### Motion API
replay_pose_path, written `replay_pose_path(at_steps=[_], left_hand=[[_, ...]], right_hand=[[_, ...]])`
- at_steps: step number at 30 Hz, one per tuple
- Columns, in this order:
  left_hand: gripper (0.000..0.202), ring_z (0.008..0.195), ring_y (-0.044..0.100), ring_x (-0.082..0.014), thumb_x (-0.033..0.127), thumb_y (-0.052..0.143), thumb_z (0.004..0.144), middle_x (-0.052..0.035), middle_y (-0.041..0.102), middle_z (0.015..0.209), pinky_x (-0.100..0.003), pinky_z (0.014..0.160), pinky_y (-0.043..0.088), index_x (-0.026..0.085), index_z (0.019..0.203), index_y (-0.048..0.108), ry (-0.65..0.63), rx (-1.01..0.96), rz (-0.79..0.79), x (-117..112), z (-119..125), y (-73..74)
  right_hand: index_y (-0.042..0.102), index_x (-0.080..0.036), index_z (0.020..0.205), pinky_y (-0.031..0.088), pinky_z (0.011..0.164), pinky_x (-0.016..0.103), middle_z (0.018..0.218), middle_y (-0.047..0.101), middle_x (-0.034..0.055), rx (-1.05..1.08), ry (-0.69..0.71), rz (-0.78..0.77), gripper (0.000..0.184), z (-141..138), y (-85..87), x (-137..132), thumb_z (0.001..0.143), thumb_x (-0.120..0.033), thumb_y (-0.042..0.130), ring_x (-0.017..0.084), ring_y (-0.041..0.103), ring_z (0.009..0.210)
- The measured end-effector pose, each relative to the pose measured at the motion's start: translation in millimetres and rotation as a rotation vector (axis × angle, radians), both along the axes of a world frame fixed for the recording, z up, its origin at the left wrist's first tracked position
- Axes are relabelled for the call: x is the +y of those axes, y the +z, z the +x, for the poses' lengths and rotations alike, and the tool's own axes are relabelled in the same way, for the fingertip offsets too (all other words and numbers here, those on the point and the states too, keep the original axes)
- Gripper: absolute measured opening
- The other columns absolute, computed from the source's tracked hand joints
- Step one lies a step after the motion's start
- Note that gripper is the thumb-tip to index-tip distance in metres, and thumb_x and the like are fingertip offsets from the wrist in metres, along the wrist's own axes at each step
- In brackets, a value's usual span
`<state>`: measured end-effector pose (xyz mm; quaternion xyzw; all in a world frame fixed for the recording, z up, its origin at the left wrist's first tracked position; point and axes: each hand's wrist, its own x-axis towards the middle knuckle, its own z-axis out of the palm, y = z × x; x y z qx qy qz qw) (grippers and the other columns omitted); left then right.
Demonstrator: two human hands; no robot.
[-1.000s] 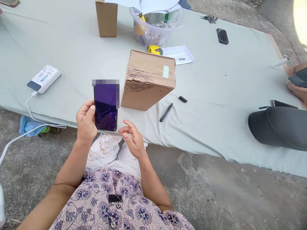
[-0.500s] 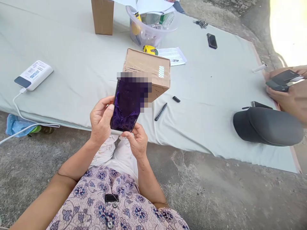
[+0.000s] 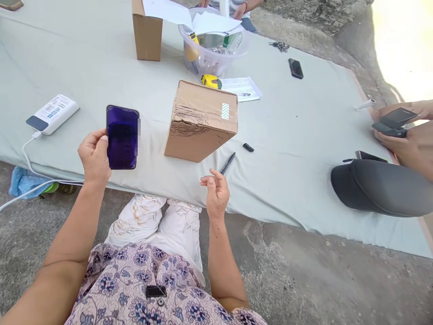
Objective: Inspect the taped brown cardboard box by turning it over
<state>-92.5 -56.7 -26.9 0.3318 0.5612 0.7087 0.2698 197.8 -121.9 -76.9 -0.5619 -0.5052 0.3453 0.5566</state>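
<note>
The left hand (image 3: 94,155) grips a smartphone (image 3: 122,137) by its lower left edge, long axis upright, while the right hand (image 3: 215,194), empty with fingers loosely curled, hangs just below a black pen (image 3: 228,163) (and nearer the cardboard box (image 3: 199,122)).

A pale mauve blouse (image 3: 135,275) with navy flowers, over white floral trousers (image 3: 152,221).

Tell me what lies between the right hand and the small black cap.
In the head view, a black pen lies there on the cloth, its lower end near the right hand, with the cap just beyond it.
</note>
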Motion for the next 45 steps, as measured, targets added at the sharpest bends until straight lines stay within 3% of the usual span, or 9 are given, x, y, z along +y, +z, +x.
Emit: replay_pose_path(at_steps=[4,10,14,18,23,29,37,42,45], left_hand=[[0.022,0.065,0.054,-0.008,0.01,0.055,0.072,0.0011,0.064,0.07,-0.02,0.062,0.046,0.009,0.087,0.072,0.131,0.046,-0.237,29.7,-41.4,-17.3],[0.035,0.054,0.047,-0.0108,0.014,0.051,0.074,0.0006,0.061,0.063,-0.024,0.052,0.043,0.009,0.099,0.074,0.053,0.215,-0.551,50.8,-68.8,-31.2],[0.038,0.074,0.06,-0.0184,0.017,0.056,0.075,-0.0048,0.071,0.083,-0.04,0.079,0.056,0.012,0.108,0.075,0.067,0.375,-0.57,46.0,-69.1,-31.4],[0.05,0.128,0.058,-0.0324,0.024,0.057,0.081,-0.017,0.068,0.129,-0.057,0.113,0.043,0.012,0.129,0.067,0.068,0.793,-0.456,33.8,-45.9,-23.1],[0.064,0.13,0.061,-0.0285,0.04,0.061,0.087,-0.0156,0.057,0.146,-0.049,0.102,0.055,0.023,0.147,0.049,-0.359,0.685,-0.191,33.4,3.8,-18.6],[0.083,0.147,0.045,-0.0325,0.064,0.064,0.086,-0.0185,0.041,0.16,-0.048,0.109,0.051,0.028,0.154,0.035,-0.731,0.453,-0.047,51.0,61.9,-44.9],[0.066,0.124,0.061,-0.0274,0.065,0.066,0.084,-0.0156,0.064,0.132,-0.037,0.095,0.055,0.018,0.13,0.058,-0.479,0.308,0.019,30.8,98.0,-77.8],[0.058,0.097,0.065,-0.0221,0.068,0.045,0.093,-0.0103,0.07,0.108,-0.035,0.083,0.053,0.019,0.111,0.071,-0.342,0.368,0.176,20.1,92.2,-78.5],[0.065,0.098,0.066,-0.023,0.07,0.036,0.095,-0.0108,0.071,0.109,-0.036,0.086,0.052,0.02,0.118,0.07,-0.313,0.329,0.21,18.3,91.9,-81.9]], right_hand=[[0.062,-0.02,0.115,0.057,0.077,0.033,0.089,0.073,0.0036,-0.037,-0.14,-0.065,0.035,16.6,-13.1,20.5,0.092,-0.046,0.058,0.014,0.069,0.075],[0.063,-0.019,0.121,0.058,0.081,0.034,0.107,0.073,0.0102,-0.232,-0.175,-0.057,0.037,18.9,-19.7,42.7,0.091,-0.039,0.052,0.018,0.069,0.091],[0.064,-0.019,0.122,0.058,0.085,0.04,0.112,0.074,0.013,-0.395,-0.155,-0.065,0.038,28.9,-29.0,49.3,0.09,-0.034,0.049,0.021,0.07,0.093],[0.062,-0.019,0.129,0.056,0.097,0.045,0.122,0.073,0.0144,-0.483,-0.148,-0.073,0.043,46.1,-41.3,54.8,0.089,-0.033,0.05,0.024,0.069,0.105],[0.061,-0.02,0.131,0.054,0.1,0.048,0.126,0.071,0.0147,-0.494,-0.182,-0.083,0.046,55.0,-42.6,66.2,0.088,-0.033,0.051,0.023,0.068,0.104],[0.049,-0.024,0.144,0.057,0.093,0.04,0.138,0.064,0.0137,-0.249,-0.019,0.03,0.054,24.3,-26.7,70.5,0.09,-0.029,0.052,0.022,0.066,0.117],[0.037,-0.022,0.151,0.057,0.083,0.036,0.134,0.058,0.0149,-0.264,-0.042,0.069,0.072,-4.8,-36.2,58.3,0.083,-0.028,0.06,0.022,0.059,0.112],[0.042,-0.025,0.149,0.057,0.087,0.04,0.119,0.061,0.0118,-0.303,-0.066,0.138,0.062,-5.0,-18.3,26.8,0.09,-0.038,0.058,0.022,0.058,0.103],[0.04,-0.026,0.151,0.057,0.089,0.043,0.115,0.06,0.0117,-0.284,-0.103,0.178,0.063,-6.9,-5.1,13.5,0.094,-0.048,0.053,0.024,0.059,0.1]])
